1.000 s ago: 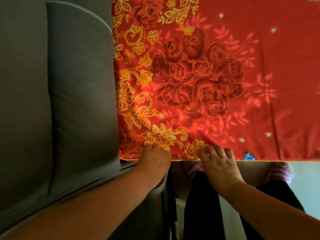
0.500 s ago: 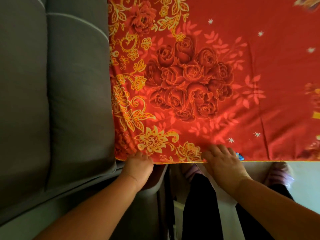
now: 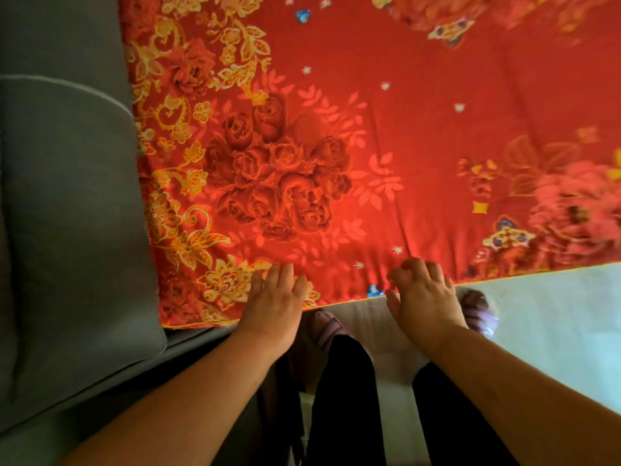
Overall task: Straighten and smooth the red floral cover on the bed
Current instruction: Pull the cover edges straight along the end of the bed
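The red floral cover (image 3: 386, 146) lies spread over the bed, with yellow flower borders along its left side and a dark rose cluster in the middle. Its near hem runs along the bed's front edge. My left hand (image 3: 274, 302) lies flat on the cover near the front left corner, fingers straight and together. My right hand (image 3: 421, 294) rests on the hem to the right, fingers spread and slightly bent, pressing the fabric. Small creases fan out above the right hand.
A grey padded headboard or cushion (image 3: 70, 196) borders the cover on the left. My legs in dark trousers (image 3: 342, 398) and striped slippers (image 3: 479, 312) stand on the pale floor (image 3: 554, 331) at the bed's front edge.
Both hands have moved rightward along the front hem, and the left hand has risen onto the cover. The view has shifted to show more of the cover's right side.
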### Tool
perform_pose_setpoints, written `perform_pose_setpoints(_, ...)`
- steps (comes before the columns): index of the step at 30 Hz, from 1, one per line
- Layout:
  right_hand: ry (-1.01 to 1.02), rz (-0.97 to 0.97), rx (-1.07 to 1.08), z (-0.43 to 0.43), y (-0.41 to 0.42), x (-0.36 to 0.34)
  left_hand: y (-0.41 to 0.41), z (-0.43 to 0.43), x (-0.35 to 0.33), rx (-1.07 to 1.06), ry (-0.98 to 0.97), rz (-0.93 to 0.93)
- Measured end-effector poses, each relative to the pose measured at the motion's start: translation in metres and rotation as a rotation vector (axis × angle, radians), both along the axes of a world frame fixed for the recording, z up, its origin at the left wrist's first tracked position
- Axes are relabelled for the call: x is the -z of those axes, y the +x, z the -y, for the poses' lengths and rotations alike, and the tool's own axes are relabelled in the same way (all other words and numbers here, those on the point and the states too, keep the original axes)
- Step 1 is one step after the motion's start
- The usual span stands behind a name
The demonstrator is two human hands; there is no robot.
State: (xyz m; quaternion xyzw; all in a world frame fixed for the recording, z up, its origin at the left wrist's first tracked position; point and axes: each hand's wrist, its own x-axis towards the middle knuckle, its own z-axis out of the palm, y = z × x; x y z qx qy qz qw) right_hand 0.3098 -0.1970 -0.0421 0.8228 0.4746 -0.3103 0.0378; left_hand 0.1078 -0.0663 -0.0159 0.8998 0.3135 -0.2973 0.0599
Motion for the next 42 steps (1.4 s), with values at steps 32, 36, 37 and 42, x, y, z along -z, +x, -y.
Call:
perform_pose_setpoints(32,0.135,0.086,0.732,0.314,0.539,-0.144,0.605,0.205,-0.102,0.299,-0.081,0.235)
perform_pose_setpoints(36,0.123,0.111,0.855,0.349,0.589,-0.169,0.683,0.213,-0.114,0.381,-0.087,0.249)
perform_pose_setpoints(37,0.128,0.126,0.889,0.357,0.600,-0.175,0.703,0.215,-0.116,0.413,-0.076,0.258)
perform_pose_setpoints(42,0.123,0.170,1.015,0.395,0.649,-0.192,0.784,0.233,-0.128,0.507,-0.078,0.288)
